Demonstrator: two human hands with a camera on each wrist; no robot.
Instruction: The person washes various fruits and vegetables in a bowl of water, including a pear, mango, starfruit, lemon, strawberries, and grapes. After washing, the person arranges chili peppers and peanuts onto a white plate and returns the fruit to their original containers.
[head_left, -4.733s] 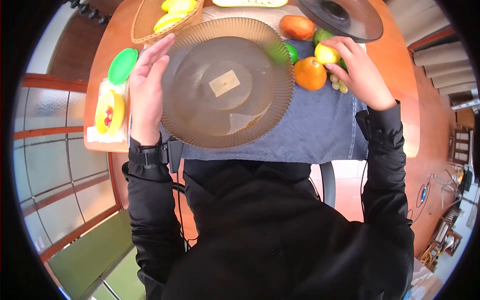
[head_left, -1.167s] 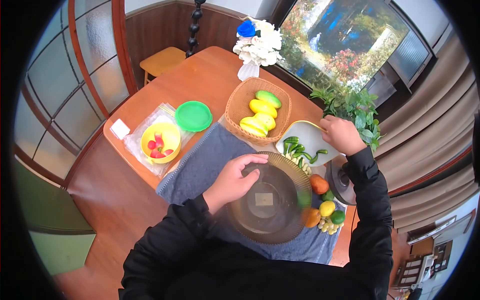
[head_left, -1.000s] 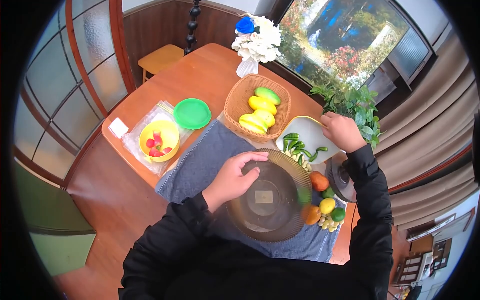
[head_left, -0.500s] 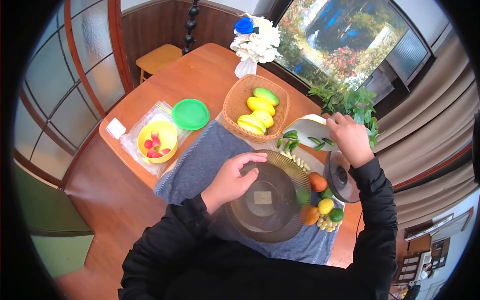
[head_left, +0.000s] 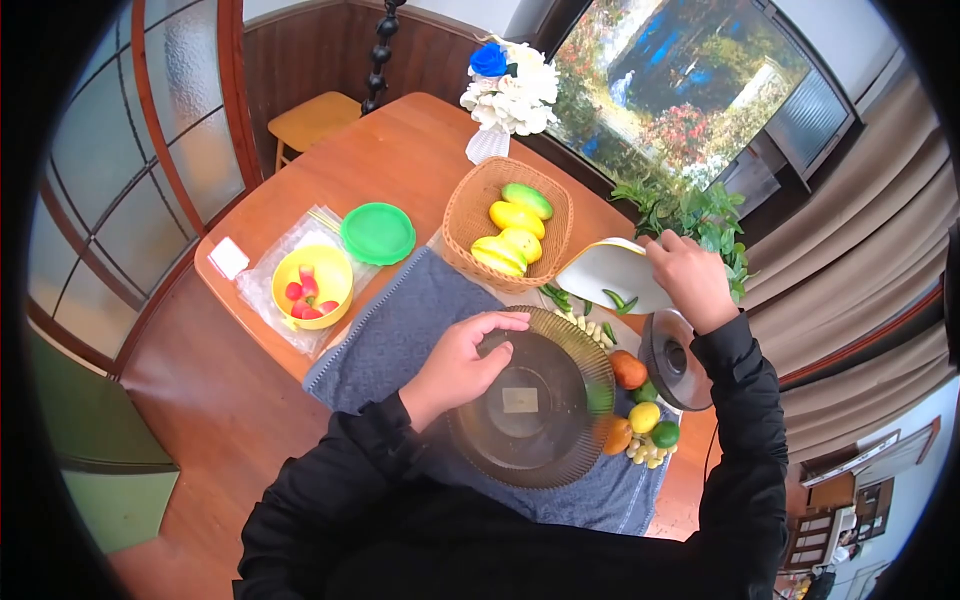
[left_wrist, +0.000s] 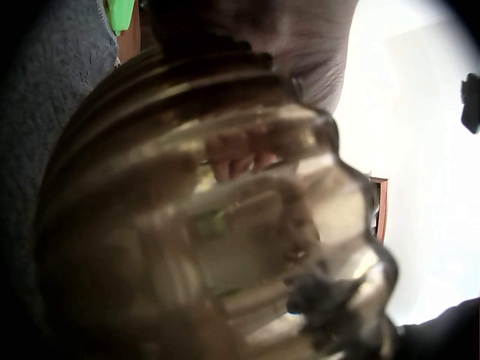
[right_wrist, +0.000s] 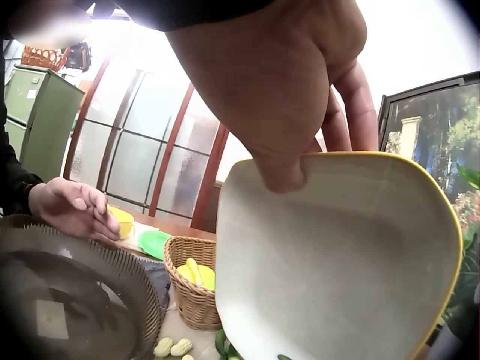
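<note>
My right hand [head_left: 692,283] pinches the upper edge of a white, yellow-rimmed plate [right_wrist: 337,240], thumb on its inner face. The plate is tilted steeply, and small green chili peppers [head_left: 620,300] lie on it and below its lower edge. Peanuts [head_left: 588,325] lie just under them. A large brown see-through bowl [head_left: 545,445] with a ribbed rim stands on a blue-grey towel. Over its left side is my left hand [head_left: 458,365], fingers relaxed and holding nothing. In the left wrist view the ribbed wall [left_wrist: 187,240] fills most of the picture.
A wicker basket [head_left: 455,225] holds yellow and green fruit. Right of the bowl lie a red-orange fruit [head_left: 628,370], a lemon [head_left: 644,416], a lime [head_left: 665,434] and grapes. A dark lid [head_left: 665,345] lies behind them. On the left are a yellow bowl [head_left: 335,270] and green lid [head_left: 378,233].
My right hand has gone from the fruit to the plate and tipped it up. Chili peppers have slid down and off its lower edge. My left hand stays over the brown bowl's left side.
</note>
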